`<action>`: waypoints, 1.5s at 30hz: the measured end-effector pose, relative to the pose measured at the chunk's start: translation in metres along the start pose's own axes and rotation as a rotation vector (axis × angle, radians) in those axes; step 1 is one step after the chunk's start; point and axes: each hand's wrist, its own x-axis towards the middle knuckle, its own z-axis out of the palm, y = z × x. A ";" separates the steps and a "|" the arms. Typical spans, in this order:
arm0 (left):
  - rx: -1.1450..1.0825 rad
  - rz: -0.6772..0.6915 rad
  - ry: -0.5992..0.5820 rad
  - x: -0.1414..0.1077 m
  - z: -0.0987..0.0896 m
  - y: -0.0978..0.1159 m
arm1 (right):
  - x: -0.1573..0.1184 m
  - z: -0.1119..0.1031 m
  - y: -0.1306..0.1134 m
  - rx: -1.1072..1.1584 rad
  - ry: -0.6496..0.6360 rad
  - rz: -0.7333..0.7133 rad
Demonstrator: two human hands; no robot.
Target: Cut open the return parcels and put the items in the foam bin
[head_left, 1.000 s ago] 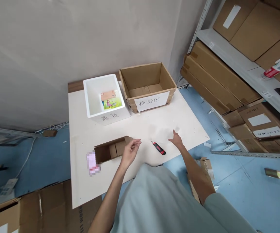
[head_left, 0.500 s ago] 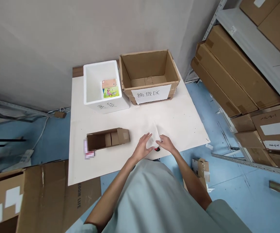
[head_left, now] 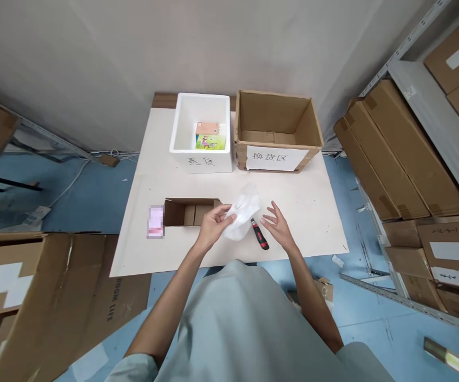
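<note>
Wrapping (head_left: 244, 212), white, crumpled, translucent, perhaps thin plastic

– what's on the paper sign (head_left: 277, 158) stuck to the brown box (head_left: 279, 114)?
– "换货区", in black.
– and the white foam box (head_left: 181, 160)?
– two handwritten characters on its front; the second is "货", the first is unclear.
– the big carton (head_left: 82, 286) at lower left?
– "oom life", its start unclear.
– the carton (head_left: 436, 233) at right?
– handwriting, too small to read.
</note>
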 end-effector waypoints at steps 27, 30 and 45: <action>0.595 0.278 -0.075 0.027 -0.210 -0.044 | 0.059 0.300 -0.039 -1.237 -0.139 0.079; 0.580 0.303 -0.028 0.025 -0.213 -0.043 | 0.077 0.306 -0.038 -1.223 -0.144 0.171; 0.292 -0.206 0.156 0.005 -0.256 -0.073 | 0.024 0.212 0.009 -0.431 0.286 0.159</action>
